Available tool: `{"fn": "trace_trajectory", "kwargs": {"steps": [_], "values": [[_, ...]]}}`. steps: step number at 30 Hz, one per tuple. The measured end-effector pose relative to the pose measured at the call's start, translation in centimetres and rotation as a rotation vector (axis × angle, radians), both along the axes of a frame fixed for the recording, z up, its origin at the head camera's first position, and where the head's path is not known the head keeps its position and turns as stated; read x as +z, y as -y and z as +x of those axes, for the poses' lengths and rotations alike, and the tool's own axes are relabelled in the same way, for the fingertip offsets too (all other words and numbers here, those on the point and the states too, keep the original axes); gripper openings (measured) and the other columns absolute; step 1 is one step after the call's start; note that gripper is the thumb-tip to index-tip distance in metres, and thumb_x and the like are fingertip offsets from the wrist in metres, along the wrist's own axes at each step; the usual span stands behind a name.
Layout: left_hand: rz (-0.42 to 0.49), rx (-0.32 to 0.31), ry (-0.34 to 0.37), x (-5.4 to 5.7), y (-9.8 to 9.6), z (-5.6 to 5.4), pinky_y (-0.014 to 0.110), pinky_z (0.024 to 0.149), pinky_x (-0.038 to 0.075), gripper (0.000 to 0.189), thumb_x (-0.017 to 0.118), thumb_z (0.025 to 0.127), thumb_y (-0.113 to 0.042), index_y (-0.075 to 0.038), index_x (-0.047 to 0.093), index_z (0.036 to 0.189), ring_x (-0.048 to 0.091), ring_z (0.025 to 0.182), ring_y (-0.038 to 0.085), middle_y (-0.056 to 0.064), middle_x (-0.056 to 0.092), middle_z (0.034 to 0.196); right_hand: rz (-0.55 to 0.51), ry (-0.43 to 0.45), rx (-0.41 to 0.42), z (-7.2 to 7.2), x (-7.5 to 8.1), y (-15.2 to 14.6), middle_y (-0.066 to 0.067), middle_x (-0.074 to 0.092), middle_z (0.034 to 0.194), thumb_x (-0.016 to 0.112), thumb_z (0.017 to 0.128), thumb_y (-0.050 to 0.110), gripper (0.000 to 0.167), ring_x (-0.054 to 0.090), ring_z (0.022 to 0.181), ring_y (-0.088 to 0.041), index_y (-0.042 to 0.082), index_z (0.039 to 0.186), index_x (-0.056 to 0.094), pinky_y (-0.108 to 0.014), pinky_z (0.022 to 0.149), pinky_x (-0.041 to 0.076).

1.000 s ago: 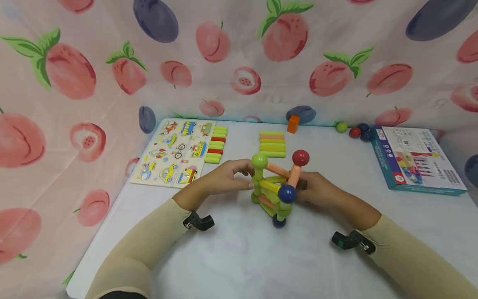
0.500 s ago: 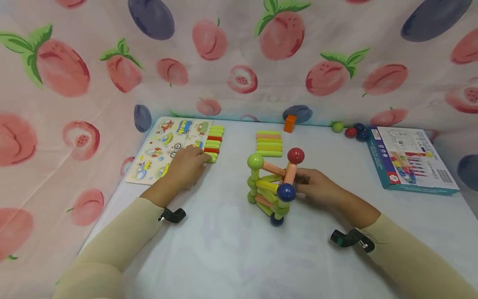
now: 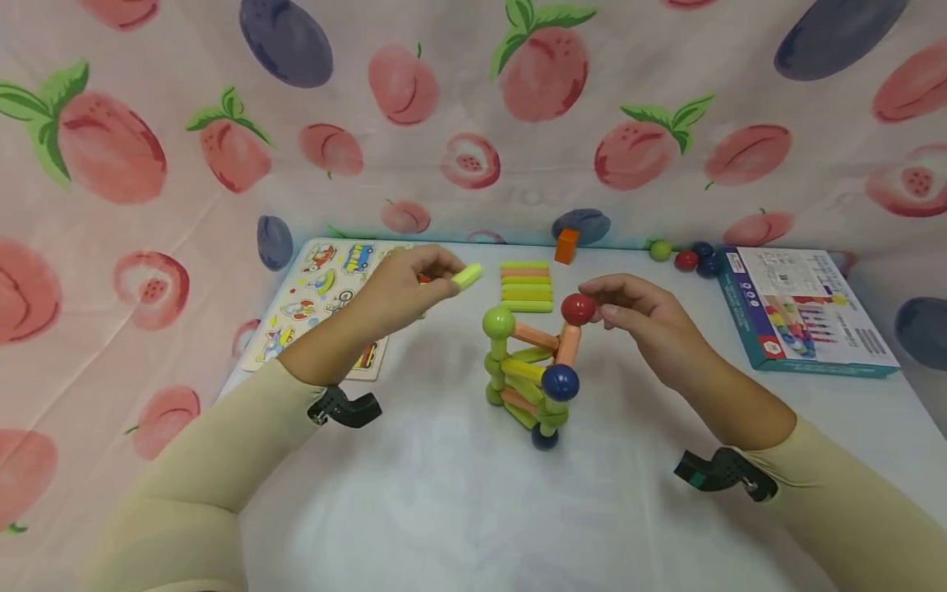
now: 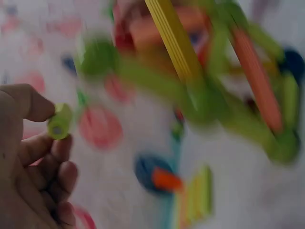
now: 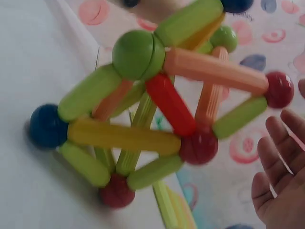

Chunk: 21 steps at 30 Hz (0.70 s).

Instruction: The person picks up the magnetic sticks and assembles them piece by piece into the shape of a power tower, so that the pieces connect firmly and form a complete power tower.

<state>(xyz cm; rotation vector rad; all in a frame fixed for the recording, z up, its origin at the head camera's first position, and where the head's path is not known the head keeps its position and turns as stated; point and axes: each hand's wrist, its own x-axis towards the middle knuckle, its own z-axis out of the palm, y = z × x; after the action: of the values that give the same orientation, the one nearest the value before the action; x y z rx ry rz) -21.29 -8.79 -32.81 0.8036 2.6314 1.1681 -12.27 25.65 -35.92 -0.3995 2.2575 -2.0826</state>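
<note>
My left hand (image 3: pixel 399 289) pinches a light green magnetic stick (image 3: pixel 468 276) between thumb and fingers, raised over the table left of the built structure. In the left wrist view a small grey disc shows in the end of this stick (image 4: pixel 59 119). The structure of magnetic sticks and balls (image 3: pixel 524 370) stands on the table, with a green ball (image 3: pixel 499 321), a blue ball (image 3: pixel 561 382) and a red ball (image 3: pixel 578 309) at its upper corners. My right hand (image 3: pixel 654 325) is beside the red ball, fingertips close to it. Its fingers are extended in the right wrist view.
Several sticks (image 3: pixel 526 293) lie in a row behind the structure. An orange block (image 3: pixel 566 246) stands at the back. A picture puzzle board (image 3: pixel 307 284) lies left, partly behind my left arm. Loose balls (image 3: pixel 685 261) and a toy box (image 3: pixel 814 312) are at the back right.
My left hand left the structure, reached to the sticks beside the puzzle board and came back rightward with a green stick. My right hand moved from the structure's side up to its red ball.
</note>
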Motion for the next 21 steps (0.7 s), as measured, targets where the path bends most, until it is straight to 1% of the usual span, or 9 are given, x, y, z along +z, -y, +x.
{"fn": "trace_trajectory", "kwargs": {"steps": [1,3,4,6,7,9,13,19,21], "values": [[0.054,-0.034,0.031,1.4,-1.1,0.8,0.041,0.075,0.052,0.022,0.071,0.098,-0.021,-0.016,0.076,0.118,0.063,0.097,0.023,0.002,0.072,0.104,0.02,-0.01,0.003,0.0,0.2,0.3,-0.005,0.069,0.128,0.057,0.111,0.012,0.028,0.064,0.114,-0.023,0.006,0.135,0.068,-0.025,0.092,0.054],[0.06,-0.119,0.04,3.5,-3.1,2.0,0.038,0.074,0.052,0.021,0.072,0.097,-0.022,-0.017,0.077,0.117,0.062,0.095,0.02,-0.001,0.071,0.101,0.036,-0.023,0.008,-0.1,0.4,0.8,-0.006,0.069,0.129,0.056,0.111,0.015,0.029,0.063,0.116,-0.025,0.004,0.136,0.067,-0.027,0.093,0.054],[0.035,-0.158,0.022,4.2,-4.0,2.5,0.036,0.075,0.052,0.02,0.072,0.097,-0.021,-0.017,0.078,0.116,0.061,0.095,0.018,-0.002,0.071,0.1,0.041,-0.019,0.006,-0.2,0.4,1.0,-0.006,0.069,0.129,0.057,0.111,0.016,0.029,0.063,0.117,-0.025,0.003,0.136,0.067,-0.027,0.094,0.054],[-0.006,-0.197,0.003,4.8,-5.2,3.1,0.033,0.074,0.054,0.017,0.072,0.098,-0.019,-0.016,0.078,0.114,0.062,0.092,0.017,-0.003,0.07,0.097,0.044,-0.004,-0.002,-0.3,0.5,1.3,-0.005,0.07,0.127,0.058,0.111,0.017,0.028,0.063,0.118,-0.025,0.003,0.134,0.067,-0.027,0.094,0.054],[-0.02,-0.202,0.005,4.9,-5.6,3.2,0.032,0.075,0.055,0.015,0.073,0.098,-0.018,-0.015,0.077,0.112,0.062,0.091,0.016,-0.003,0.07,0.096,0.039,0.004,-0.006,-0.3,0.5,1.4,-0.005,0.071,0.126,0.058,0.111,0.017,0.028,0.063,0.118,-0.026,0.004,0.133,0.068,-0.028,0.094,0.054],[-0.02,-0.195,0.044,4.7,-6.0,3.3,0.032,0.076,0.056,0.011,0.073,0.1,-0.018,-0.015,0.076,0.11,0.063,0.09,0.017,-0.003,0.071,0.096,0.033,0.023,-0.014,-0.4,0.4,1.6,-0.003,0.072,0.123,0.059,0.11,0.017,0.026,0.063,0.117,-0.025,0.006,0.131,0.069,-0.028,0.094,0.053],[0.032,-0.163,0.127,3.8,-6.1,3.7,0.034,0.077,0.058,0.008,0.074,0.101,-0.02,-0.015,0.072,0.107,0.064,0.094,0.019,-0.002,0.071,0.099,0.015,0.033,-0.014,-0.4,0.2,1.9,-0.002,0.073,0.121,0.059,0.11,0.015,0.023,0.063,0.115,-0.024,0.008,0.129,0.07,-0.027,0.093,0.052],[0.06,-0.097,0.118,2.6,-5.8,5.0,0.036,0.08,0.056,0.009,0.073,0.102,-0.025,-0.018,0.068,0.101,0.062,0.1,0.017,-0.004,0.069,0.099,0.004,0.022,-0.005,-0.4,0.0,2.1,-0.001,0.071,0.123,0.058,0.111,0.015,0.023,0.061,0.115,-0.023,0.007,0.129,0.069,-0.026,0.094,0.053],[0.088,-0.088,0.12,2.6,-5.6,5.2,0.037,0.085,0.056,0.009,0.068,0.105,-0.029,-0.02,0.067,0.105,0.062,0.104,0.016,-0.005,0.069,0.103,0.01,0.025,-0.008,-0.3,0.0,2.1,-0.002,0.069,0.128,0.056,0.112,0.016,0.028,0.061,0.116,-0.023,0.004,0.134,0.067,-0.025,0.094,0.053]]}}
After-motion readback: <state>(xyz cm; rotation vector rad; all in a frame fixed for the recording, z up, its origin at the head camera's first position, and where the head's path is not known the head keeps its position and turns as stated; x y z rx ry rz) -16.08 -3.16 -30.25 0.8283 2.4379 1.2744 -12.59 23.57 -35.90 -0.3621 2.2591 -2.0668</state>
